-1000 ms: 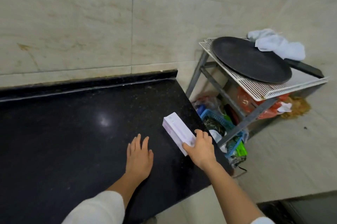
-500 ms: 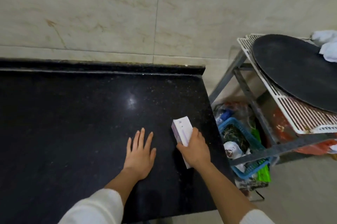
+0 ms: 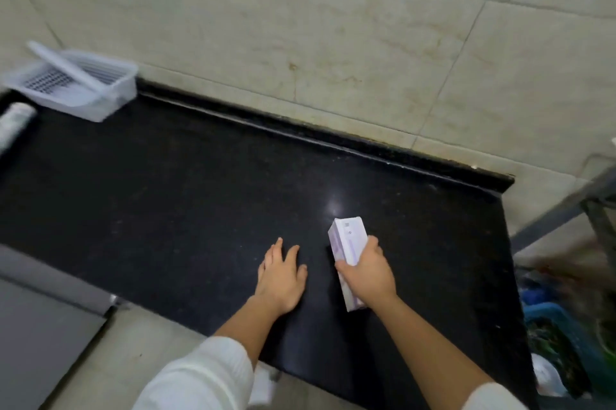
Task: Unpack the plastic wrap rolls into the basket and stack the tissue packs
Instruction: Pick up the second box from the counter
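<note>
A long white and lilac box (image 3: 346, 242) is gripped by my right hand (image 3: 366, 271) near the right end of the black counter (image 3: 166, 196). The box points away from me, its far end free. My left hand (image 3: 281, 276) lies flat on the counter just left of it, fingers apart, holding nothing. A white slotted plastic basket (image 3: 83, 89) with a long handle across it stands at the far left by the wall. In front of it, at the left edge of the view, lies a wrapped roll (image 3: 15, 121), partly cut off.
A tiled wall runs behind the counter. Right of the counter stands a grey metal rack (image 3: 580, 209) with a blue crate (image 3: 550, 319) of clutter low down. A grey surface (image 3: 40, 326) lies at the lower left, below the counter's front edge.
The view has swung left, bringing the basket and the roll into sight and pushing the rack out. My right hand has turned the box to point more away from me. The left hand stayed flat.
</note>
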`<act>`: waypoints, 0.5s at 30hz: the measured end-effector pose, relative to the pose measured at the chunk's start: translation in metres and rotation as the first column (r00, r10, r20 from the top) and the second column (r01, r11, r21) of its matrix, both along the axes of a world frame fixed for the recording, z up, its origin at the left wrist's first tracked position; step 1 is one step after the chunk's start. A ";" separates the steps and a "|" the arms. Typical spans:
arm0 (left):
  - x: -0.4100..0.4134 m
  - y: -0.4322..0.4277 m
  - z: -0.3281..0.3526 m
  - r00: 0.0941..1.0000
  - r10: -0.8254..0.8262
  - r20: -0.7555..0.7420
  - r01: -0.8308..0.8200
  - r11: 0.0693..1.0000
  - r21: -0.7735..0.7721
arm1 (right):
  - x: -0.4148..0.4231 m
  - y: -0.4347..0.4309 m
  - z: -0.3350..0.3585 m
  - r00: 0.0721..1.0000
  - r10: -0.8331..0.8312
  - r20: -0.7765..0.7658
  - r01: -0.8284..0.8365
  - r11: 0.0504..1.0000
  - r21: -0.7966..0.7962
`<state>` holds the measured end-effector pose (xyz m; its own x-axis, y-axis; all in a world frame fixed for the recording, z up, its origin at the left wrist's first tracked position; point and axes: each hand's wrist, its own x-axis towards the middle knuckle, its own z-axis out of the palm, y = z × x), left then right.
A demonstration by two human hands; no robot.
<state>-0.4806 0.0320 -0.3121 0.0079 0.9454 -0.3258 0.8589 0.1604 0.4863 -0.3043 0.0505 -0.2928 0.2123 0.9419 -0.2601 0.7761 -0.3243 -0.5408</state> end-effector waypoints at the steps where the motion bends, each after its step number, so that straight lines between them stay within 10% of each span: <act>1: -0.027 0.000 0.004 0.999 0.046 0.002 -0.046 0.999 0.007 | -0.026 0.003 0.001 1.000 0.030 -0.003 -0.030 1.000 -0.003; 15: -0.429 -0.038 0.032 0.906 0.416 -0.082 -0.417 0.909 -0.003 | -0.439 0.017 0.013 0.935 0.322 -0.149 -0.335 0.940 -0.071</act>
<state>-0.9097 -0.0060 -0.2797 -0.4115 0.8503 -0.3281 0.7467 0.5209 0.4136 -0.7436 0.0672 -0.2794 -0.1472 0.9232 -0.3551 0.7709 -0.1178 -0.6259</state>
